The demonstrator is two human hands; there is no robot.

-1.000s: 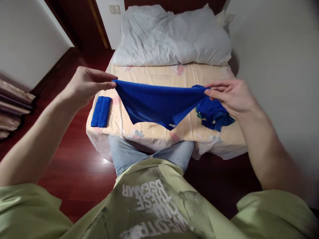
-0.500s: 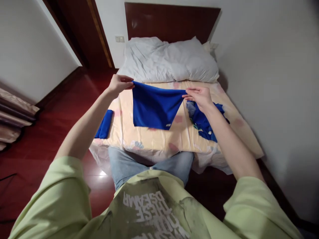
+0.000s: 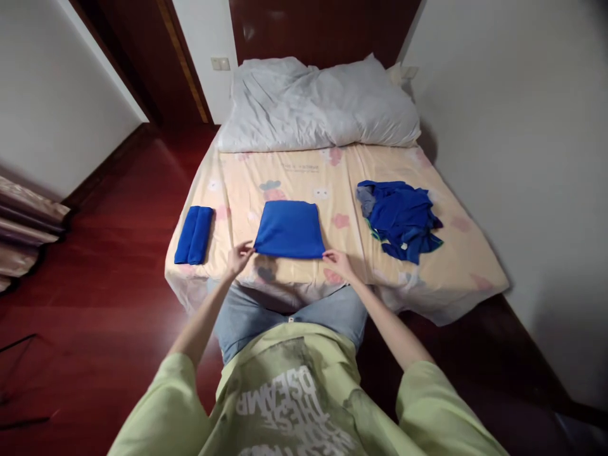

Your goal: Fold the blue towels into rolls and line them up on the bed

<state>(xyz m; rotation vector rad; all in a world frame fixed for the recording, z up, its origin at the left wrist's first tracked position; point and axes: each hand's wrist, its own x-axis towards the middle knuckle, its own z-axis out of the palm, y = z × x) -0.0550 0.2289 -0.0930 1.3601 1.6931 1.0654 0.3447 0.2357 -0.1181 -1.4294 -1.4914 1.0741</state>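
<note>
A blue cloth (image 3: 289,229) lies folded flat on the bed (image 3: 304,174) in front of me. My left hand (image 3: 240,256) pinches its near left corner. My right hand (image 3: 338,261) pinches its near right corner. Both hands rest low on the sheet at the cloth's near edge. A rolled or folded blue cloth (image 3: 194,235) lies at the bed's left edge. A crumpled pile of blue cloths (image 3: 401,219) sits to the right.
A white pillow or duvet (image 3: 318,101) lies at the head of the bed. A wall runs along the bed's right side. Dark red wooden floor surrounds the left and near side. A curtain (image 3: 23,221) hangs at far left.
The blue cloth was held up and stretched between both hands. It now lies folded flat on the bed, and both hands have come down to its near corners.
</note>
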